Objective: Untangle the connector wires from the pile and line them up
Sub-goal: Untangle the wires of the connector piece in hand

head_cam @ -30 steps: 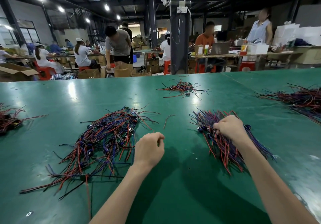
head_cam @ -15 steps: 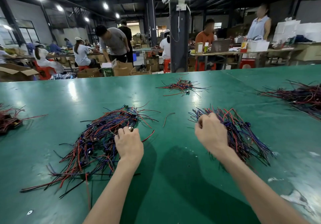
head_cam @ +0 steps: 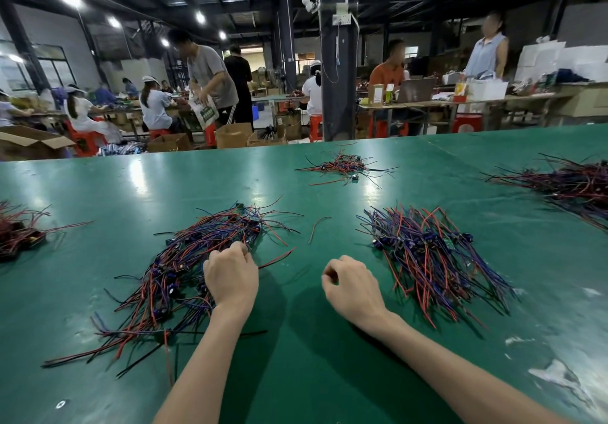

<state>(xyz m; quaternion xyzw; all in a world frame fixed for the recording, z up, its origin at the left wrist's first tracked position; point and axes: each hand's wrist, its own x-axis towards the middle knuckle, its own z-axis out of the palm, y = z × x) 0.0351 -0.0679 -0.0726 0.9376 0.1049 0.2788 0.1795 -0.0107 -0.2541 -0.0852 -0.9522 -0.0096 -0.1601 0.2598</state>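
Note:
A tangled pile of red, blue and black connector wires (head_cam: 177, 272) lies on the green table (head_cam: 296, 374) at centre left. My left hand (head_cam: 230, 275) rests on the pile's right edge, fingers curled down into the wires and gripping one; a red wire trails out to its right. To the right lies a more ordered bundle of wires (head_cam: 434, 259), fanned toward me. My right hand (head_cam: 352, 285) hovers over bare table between the two heaps, fingers loosely curled, holding nothing.
A single loose wire (head_cam: 317, 226) lies between the heaps. Further wire piles sit at the far centre (head_cam: 342, 165), the right edge (head_cam: 572, 183) and the left edge (head_cam: 16, 233). People work at benches beyond the table.
My left hand moved from bare table onto the tangled pile and curled into it. My right hand left the ordered bundle and came back left, empty.

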